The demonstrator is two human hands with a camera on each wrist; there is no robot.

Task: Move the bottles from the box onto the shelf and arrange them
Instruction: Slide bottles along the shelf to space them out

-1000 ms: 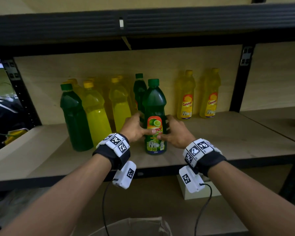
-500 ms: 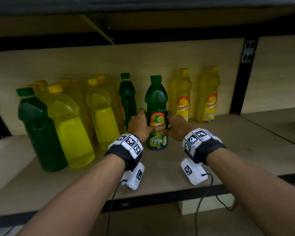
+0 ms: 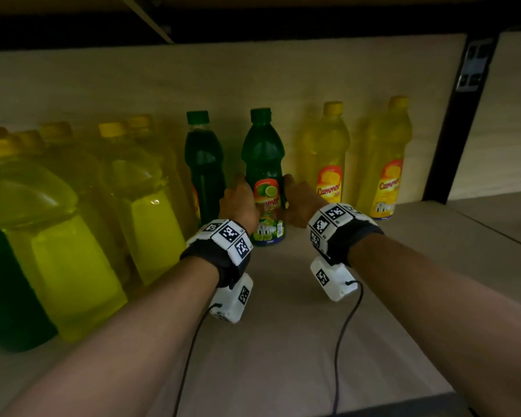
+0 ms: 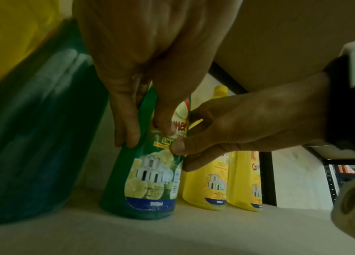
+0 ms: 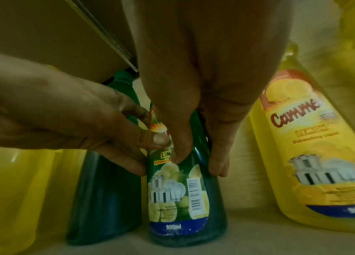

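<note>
The green dish-soap bottle (image 3: 264,164) stands upright on the wooden shelf (image 3: 298,311), near the back wall, its base flat on the board. It is dark translucent green with a green screw cap, and its front label shows a lime slice over red "Cammer" lettering, a picture of dishes and limes below, a barcode at the side and a blue band marked 900ml at the bottom. The left hand (image 3: 238,203) grips it from one side and the right hand (image 3: 298,203) from the other, fingers curled round the body and both thumbs pressed on the label at mid-height. Just to its left stands a second green bottle (image 3: 204,164), close beside it; to its right, a little apart, two yellow lemon Cammer bottles (image 3: 327,158) stand side by side. Further left, larger yellow jugs (image 3: 145,206) crowd the shelf, with a big dark green jug (image 3: 9,296) at the near edge.
</note>
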